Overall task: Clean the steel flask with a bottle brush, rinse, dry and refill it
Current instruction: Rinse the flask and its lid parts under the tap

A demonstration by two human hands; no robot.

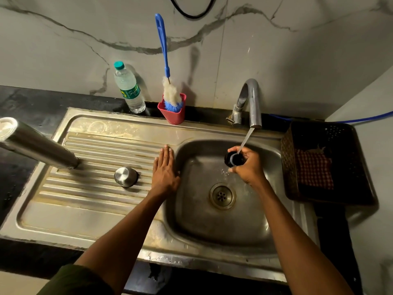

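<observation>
Right hand (247, 165) grips black stopper (234, 159) — mouth up — under tap stream (245, 141).

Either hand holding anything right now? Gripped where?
Right hand grips a small dark cap-like piece around its side, under the tap stream. Left hand holds nothing, resting flat on the sink edge.

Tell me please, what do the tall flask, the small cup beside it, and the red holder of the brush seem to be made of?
The flask looks like brushed steel: grey, with long soft highlights along its body. The small cup also looks like steel, more polished, with a bright round reflection on its top. The red holder seems to be plastic: an even, opaque colour with a dull sheen.
</observation>
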